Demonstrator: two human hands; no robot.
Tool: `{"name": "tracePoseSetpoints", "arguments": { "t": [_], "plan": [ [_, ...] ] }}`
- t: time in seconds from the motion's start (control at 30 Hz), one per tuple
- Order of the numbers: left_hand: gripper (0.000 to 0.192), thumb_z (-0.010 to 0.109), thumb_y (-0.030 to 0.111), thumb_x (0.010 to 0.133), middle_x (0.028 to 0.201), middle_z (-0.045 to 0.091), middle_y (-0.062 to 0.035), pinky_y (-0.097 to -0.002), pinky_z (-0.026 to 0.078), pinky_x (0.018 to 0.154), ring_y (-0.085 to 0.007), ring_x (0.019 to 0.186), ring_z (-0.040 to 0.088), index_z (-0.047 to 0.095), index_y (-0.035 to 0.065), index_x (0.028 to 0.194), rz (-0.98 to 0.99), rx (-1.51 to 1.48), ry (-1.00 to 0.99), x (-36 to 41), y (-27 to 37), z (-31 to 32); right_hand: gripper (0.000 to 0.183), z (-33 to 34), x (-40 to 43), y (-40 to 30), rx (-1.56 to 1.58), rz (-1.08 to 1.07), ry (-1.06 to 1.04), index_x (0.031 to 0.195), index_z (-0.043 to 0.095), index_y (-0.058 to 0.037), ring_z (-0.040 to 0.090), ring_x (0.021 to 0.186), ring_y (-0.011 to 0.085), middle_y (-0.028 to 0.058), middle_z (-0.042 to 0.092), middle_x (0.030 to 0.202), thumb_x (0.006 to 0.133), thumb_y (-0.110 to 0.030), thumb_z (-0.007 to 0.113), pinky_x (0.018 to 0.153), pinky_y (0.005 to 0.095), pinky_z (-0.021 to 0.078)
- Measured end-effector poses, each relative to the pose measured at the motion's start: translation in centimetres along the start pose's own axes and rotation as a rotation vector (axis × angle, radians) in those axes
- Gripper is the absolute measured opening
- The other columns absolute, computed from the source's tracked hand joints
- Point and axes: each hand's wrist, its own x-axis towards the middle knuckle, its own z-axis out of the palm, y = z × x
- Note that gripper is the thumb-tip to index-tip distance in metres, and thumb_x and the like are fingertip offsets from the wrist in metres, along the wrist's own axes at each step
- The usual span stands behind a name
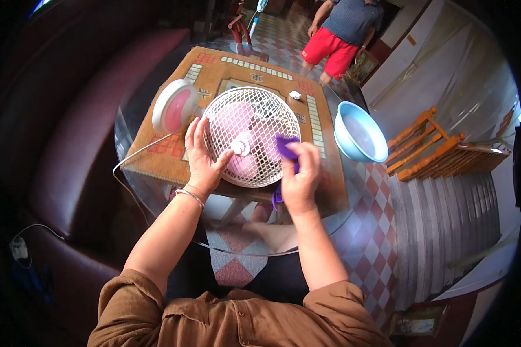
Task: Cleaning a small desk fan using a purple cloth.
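Note:
A small electric fan lies on the table, its round white mesh grille (260,169) facing up over pink blades (232,119). To the left is its white and pink base (173,106), with a white cord running off the table edge. My left hand (202,156) rests with spread fingers on the left side of the grille, the thumb near the hub cap (240,146). In my right hand (301,178) a purple cloth (286,147) is pinched against the right side of the grille. Part of the cloth hangs below that hand.
The round glass-topped table (128,126) bears a brown mahjong-patterned mat (330,182). A light blue basin (360,132) stands near its right edge, and a crumpled white wad (295,95) lies beyond the fan. A person in red shorts (330,50) stands past the table; a dark sofa (104,108) lines the left.

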Motion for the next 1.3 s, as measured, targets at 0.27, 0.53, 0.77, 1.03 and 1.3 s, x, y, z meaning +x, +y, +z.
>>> {"name": "tracePoseSetpoints", "arguments": {
  "t": [0.27, 0.53, 0.77, 1.03, 1.3],
  "plan": [
    [0.080, 0.076, 0.040, 0.080, 0.137, 0.042, -0.0208, -0.0477, 0.030, 0.110, -0.0385, 0.129, 0.039, 0.040, 0.0055, 0.143, -0.012, 0.094, 0.086, 0.2, 0.4, 0.4, 0.032, 0.5, -6.0, -1.2, 0.035, 0.047, -0.265, 0.095, 0.064, -0.0086, 0.059, 0.092, 0.0331, 0.0128, 0.057, 0.095, 0.068, 0.008, 0.064, 0.083, 0.0417, 0.0488],
    [0.083, 0.077, 0.033, 0.079, 0.142, 0.037, -0.0213, -0.0460, 0.029, 0.113, -0.0381, 0.133, 0.036, 0.036, 0.0051, 0.145, -0.041, -0.059, 0.081, 0.2, -0.5, 0.7, 0.044, 1.3, 1.8, -0.5, -0.163, -0.058, -0.006, 0.127, 0.059, -0.0090, 0.050, 0.112, 0.0333, 0.0135, 0.054, 0.118, 0.085, -0.017, 0.069, 0.096, 0.0434, 0.0398],
    [0.084, 0.075, 0.026, 0.082, 0.146, 0.034, -0.0212, -0.0439, 0.027, 0.115, -0.0362, 0.136, 0.035, 0.028, 0.0052, 0.149, -0.077, -0.189, 0.030, -0.1, -0.3, 1.0, 0.030, 3.1, -6.4, -0.1, -0.078, -0.049, -0.245, 0.105, 0.066, -0.0109, 0.053, 0.097, 0.0306, 0.0099, 0.054, 0.104, 0.075, -0.004, 0.065, 0.090, 0.0423, 0.0432],
    [0.077, 0.067, 0.016, 0.088, 0.147, 0.034, -0.0205, -0.0404, 0.025, 0.116, -0.0314, 0.139, 0.034, 0.023, 0.0015, 0.150, -0.209, -0.376, 0.036, 0.1, -0.3, 1.2, 0.045, 2.7, -6.2, 4.4, 0.191, 0.424, 0.305, 0.133, 0.043, 0.0028, 0.053, 0.111, 0.0372, 0.0219, 0.054, 0.120, 0.089, -0.005, 0.051, 0.102, 0.0434, 0.0390],
    [0.101, 0.078, 0.023, 0.081, 0.150, 0.032, -0.0211, -0.0388, 0.026, 0.116, -0.0284, 0.139, 0.034, 0.011, 0.0002, 0.153, -0.284, -0.459, 0.024, 0.3, -0.7, 1.0, 0.050, 3.4, -7.5, 2.7, 0.012, 0.264, -0.134, 0.123, 0.048, 0.0015, 0.054, 0.106, 0.0420, 0.0252, 0.056, 0.114, 0.075, -0.004, 0.061, 0.095, 0.0475, 0.0438]
  ]
}}
